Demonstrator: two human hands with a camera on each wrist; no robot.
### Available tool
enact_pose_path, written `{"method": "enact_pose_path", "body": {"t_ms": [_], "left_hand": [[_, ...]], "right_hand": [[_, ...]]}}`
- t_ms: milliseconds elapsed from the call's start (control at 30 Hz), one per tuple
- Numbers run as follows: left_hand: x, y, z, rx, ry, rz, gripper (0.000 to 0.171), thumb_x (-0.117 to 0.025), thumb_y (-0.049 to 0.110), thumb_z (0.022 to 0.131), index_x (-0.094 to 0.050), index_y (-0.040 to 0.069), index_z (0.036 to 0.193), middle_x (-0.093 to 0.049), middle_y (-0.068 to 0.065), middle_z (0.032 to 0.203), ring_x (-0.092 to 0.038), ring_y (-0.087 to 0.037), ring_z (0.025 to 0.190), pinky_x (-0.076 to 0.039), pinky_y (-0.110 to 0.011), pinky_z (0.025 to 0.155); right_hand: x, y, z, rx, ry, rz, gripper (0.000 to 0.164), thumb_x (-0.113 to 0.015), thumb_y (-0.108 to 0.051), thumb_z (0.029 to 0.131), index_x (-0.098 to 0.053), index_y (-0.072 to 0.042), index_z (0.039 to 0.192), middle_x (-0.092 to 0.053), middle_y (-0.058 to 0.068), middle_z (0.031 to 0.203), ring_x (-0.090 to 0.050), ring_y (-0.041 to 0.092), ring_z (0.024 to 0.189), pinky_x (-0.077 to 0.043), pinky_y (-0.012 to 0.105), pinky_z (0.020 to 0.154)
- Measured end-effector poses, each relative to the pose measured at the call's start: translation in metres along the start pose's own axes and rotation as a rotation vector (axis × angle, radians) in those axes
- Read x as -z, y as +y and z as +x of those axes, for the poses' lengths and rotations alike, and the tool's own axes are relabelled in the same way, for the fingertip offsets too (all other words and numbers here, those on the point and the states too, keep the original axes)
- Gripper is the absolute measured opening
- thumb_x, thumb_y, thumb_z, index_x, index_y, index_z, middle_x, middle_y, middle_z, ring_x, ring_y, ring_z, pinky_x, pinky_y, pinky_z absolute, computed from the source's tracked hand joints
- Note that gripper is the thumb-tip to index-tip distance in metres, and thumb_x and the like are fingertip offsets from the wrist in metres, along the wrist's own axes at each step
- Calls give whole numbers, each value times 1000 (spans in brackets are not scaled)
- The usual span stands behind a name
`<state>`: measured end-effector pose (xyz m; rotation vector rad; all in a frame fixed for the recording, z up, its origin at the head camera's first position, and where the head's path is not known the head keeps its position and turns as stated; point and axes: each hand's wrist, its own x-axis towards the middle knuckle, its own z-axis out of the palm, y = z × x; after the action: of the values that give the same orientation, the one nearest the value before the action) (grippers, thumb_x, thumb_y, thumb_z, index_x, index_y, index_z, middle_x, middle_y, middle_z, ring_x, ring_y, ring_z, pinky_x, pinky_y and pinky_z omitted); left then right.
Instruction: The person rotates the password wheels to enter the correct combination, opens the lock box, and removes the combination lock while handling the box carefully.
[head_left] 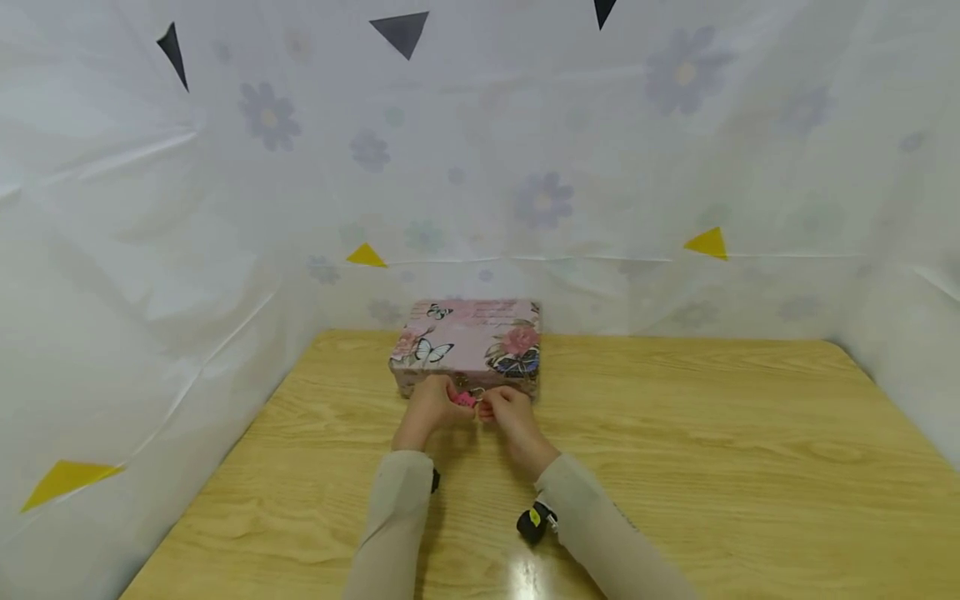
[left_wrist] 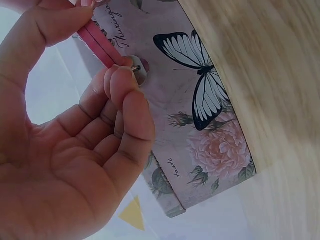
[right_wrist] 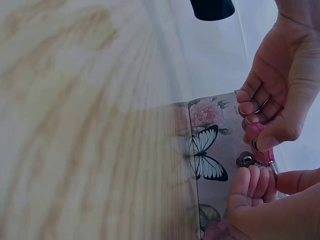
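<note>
A pink padlock [head_left: 465, 399] with a metal shackle is at the front of a closed pink box [head_left: 480, 337] printed with butterflies and roses. My left hand [head_left: 432, 408] pinches the padlock's body between thumb and fingers; the left wrist view shows the pink body [left_wrist: 102, 46] edge-on, close to a round metal fitting [left_wrist: 140, 70] on the box front. From the other side, my right hand [head_left: 513, 421] pinches the silver shackle [right_wrist: 272, 169], its thumb and curled fingers right beside the body. The fingers partly hide the padlock.
The box stands on a wood-grain table [head_left: 690, 442], near its back edge. A white curtain [head_left: 480, 167] with flowers hangs behind and at both sides, with yellow and dark triangles on it. A black wrist camera [head_left: 533, 523] is under the right forearm.
</note>
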<state>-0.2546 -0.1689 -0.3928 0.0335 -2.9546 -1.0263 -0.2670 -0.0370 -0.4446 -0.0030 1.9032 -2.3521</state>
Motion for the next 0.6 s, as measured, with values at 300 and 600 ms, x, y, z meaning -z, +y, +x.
{"method": "enact_pose_path", "body": {"t_ms": [300, 600], "left_hand": [[1, 4, -2, -10, -50, -18, 29, -82, 10, 70, -53, 7, 71, -53, -3, 70, -46, -17, 63, -40, -27, 56], [0, 9, -3, -64, -83, -26, 26, -80, 9, 70, -54, 5, 73, -54, -4, 71, -47, -17, 64, -40, -27, 56]], "right_hand": [[7, -5, 0, -24, -9, -10, 14, -48, -1, 91, -59, 6, 85, -56, 4, 71, -55, 9, 60, -51, 26, 64], [13, -9, 2, -44, -20, -6, 15, -47, -1, 89, -58, 2, 79, -53, 1, 68, -52, 9, 59, -48, 23, 60]]}}
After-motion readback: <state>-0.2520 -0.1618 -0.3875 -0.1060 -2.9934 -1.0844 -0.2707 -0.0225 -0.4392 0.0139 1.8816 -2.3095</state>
